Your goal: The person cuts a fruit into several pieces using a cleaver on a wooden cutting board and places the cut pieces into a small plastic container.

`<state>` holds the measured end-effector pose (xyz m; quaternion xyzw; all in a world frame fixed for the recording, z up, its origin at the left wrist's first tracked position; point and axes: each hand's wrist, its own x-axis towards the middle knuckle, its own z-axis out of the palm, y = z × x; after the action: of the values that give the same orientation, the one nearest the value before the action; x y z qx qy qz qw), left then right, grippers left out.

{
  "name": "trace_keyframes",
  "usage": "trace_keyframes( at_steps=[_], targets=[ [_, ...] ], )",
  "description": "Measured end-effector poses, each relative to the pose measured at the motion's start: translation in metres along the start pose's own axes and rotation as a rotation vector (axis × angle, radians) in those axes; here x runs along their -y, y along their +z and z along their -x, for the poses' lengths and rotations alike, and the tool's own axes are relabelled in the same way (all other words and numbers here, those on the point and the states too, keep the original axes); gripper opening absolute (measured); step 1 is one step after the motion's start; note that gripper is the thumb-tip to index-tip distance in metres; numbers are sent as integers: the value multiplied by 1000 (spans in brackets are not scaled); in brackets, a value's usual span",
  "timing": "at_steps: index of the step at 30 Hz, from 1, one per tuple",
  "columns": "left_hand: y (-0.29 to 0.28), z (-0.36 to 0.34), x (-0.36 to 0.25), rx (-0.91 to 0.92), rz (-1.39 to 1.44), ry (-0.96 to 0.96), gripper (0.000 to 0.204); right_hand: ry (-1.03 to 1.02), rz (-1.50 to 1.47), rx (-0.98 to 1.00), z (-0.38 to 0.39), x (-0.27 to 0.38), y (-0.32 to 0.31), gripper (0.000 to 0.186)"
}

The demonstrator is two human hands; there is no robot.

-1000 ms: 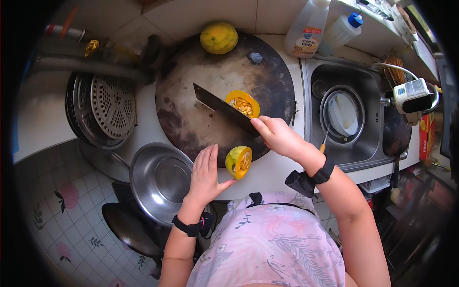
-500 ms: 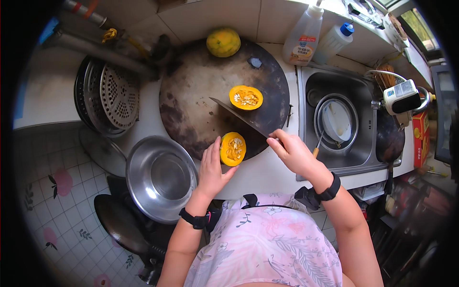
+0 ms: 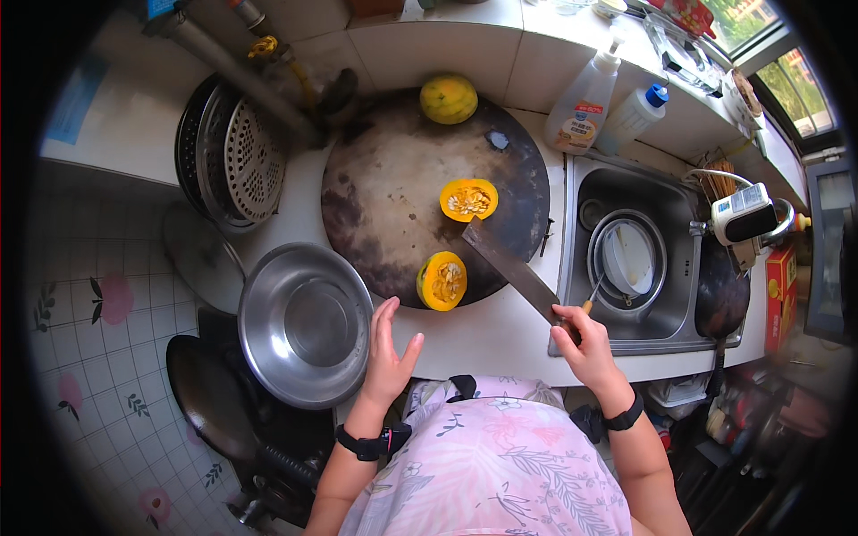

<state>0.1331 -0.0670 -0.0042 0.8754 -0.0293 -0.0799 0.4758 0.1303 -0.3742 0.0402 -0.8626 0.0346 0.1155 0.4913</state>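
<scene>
My right hand (image 3: 585, 344) grips the handle of a cleaver (image 3: 518, 279), its blade slanting to the far left with the tip just short of a pumpkin half (image 3: 469, 199). That half lies cut face up, seeds showing, on a round dark cutting board (image 3: 366, 192). Nearer to me, a second pumpkin half (image 3: 442, 280) rests by the board's front edge, its seedy face toward the right. My left hand (image 3: 388, 353) is held open in the air, fingers apart, between this half and a steel basin (image 3: 308, 326). A whole green-and-yellow pumpkin (image 3: 449, 99) sits at the board's far edge.
On the right is a sink (image 3: 688, 268) holding a metal bowl and a white dish. Two bottles, one a pump bottle (image 3: 581, 107), stand behind it. Perforated steamer trays (image 3: 253, 161) lean at the left. A wok (image 3: 210, 384) is below the basin.
My left hand has let go of the near pumpkin half and drawn back toward me. The cleaver has moved right and nearer to me, and its broad side now shows.
</scene>
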Motion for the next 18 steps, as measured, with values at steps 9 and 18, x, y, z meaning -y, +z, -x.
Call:
trace_keyframes(
  at_steps=[9,18],
  targets=[
    [-1,38,6,-54,86,-148,63,-90,41,-123,18,-21,-5,31],
    [23,-36,-13,-67,-267,107,87,77,-153,-148,30,-25,5,26]
  ],
)
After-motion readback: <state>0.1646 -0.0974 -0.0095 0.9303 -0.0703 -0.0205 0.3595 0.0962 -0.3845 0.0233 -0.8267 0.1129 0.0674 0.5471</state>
